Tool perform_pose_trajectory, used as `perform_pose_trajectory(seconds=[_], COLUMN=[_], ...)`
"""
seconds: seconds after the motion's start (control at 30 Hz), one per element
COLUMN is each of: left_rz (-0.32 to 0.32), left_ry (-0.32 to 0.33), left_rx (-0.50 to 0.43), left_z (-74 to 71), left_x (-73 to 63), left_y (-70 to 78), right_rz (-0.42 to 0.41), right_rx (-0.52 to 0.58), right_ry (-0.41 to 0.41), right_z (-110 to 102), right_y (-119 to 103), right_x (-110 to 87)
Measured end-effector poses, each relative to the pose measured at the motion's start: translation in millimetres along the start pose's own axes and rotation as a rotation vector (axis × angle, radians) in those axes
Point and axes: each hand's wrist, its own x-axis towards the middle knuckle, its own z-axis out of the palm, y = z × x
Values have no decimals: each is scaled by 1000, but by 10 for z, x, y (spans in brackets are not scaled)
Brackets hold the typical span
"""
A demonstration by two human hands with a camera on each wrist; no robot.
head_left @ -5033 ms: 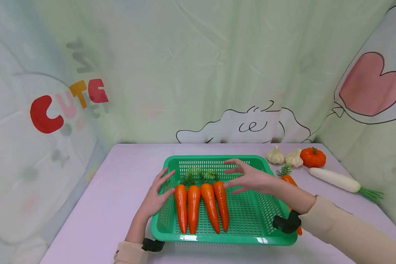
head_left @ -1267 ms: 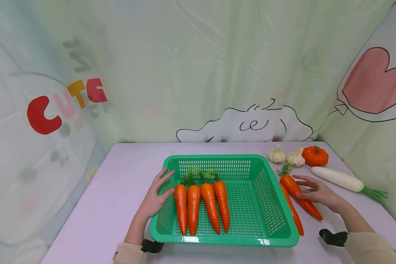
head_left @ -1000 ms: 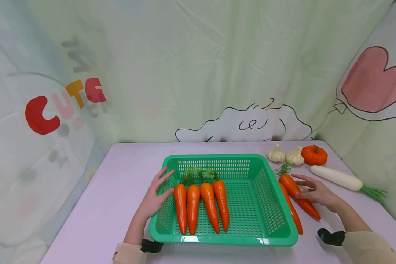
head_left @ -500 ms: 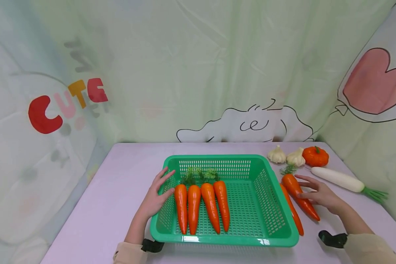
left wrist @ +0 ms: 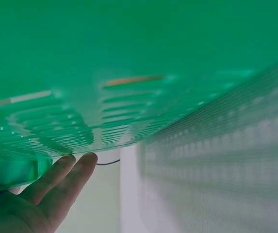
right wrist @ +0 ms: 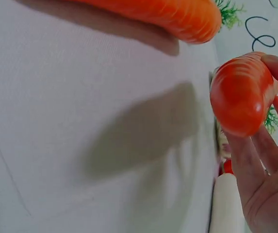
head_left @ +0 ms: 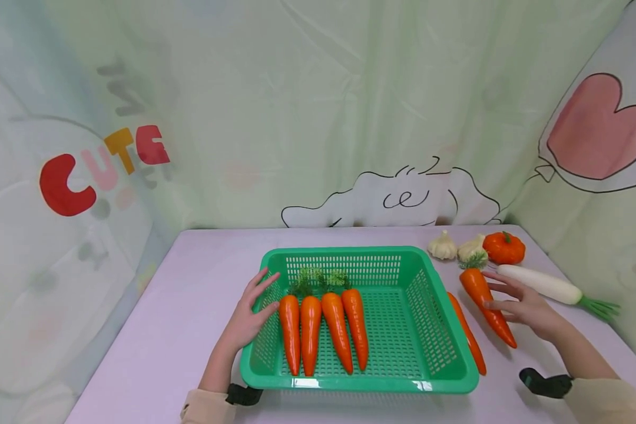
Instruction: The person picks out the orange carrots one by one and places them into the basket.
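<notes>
My right hand (head_left: 527, 306) pinches a carrot (head_left: 487, 306) between thumb and fingers, to the right of the green basket (head_left: 360, 386). In the right wrist view the carrot (right wrist: 240, 97) points its tip at the camera, above its shadow on the table. Beside the basket's right wall lies another carrot (head_left: 469, 335), partly hidden by the rim. Several carrots (head_left: 311, 335) with green tops lie side by side in the left half of the basket. My left hand (head_left: 249, 315) rests at the basket's left side, fingers spread; the left wrist view shows straight fingers (left wrist: 68, 189) at the basket's slotted wall.
Two garlic bulbs (head_left: 442, 246) and an orange pumpkin (head_left: 503, 247) stand at the back right of the pale table (head_left: 153, 330). A white radish (head_left: 540, 282) with green leaves lies behind my right hand. A printed curtain (head_left: 297, 118) hangs behind the table.
My right hand has gone from over the basket to the carrots on its right, taken hold of one and raised it off the table. The left hand stays at the basket.
</notes>
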Motion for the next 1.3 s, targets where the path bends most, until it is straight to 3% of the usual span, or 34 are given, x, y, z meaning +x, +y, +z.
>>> perform_pose_trajectory(seconds=[0.37,0.8,1.0,1.3], left_rz=[-13,-11,-14,-13], left_ry=[9,14,14,16], left_rx=[0,-7,4,-2], left_z=[5,11,11,7], left_x=[3,9,8,6], left_y=[-8,-18,-13,-8], right_rz=[-16,44,24,-7], right_rx=[32,89,93,190], right_ry=[7,47,43,25], right_z=[14,115,190,308], right_y=[-248,-632,-821,-1062], right_x=[-51,-78,-74,-64])
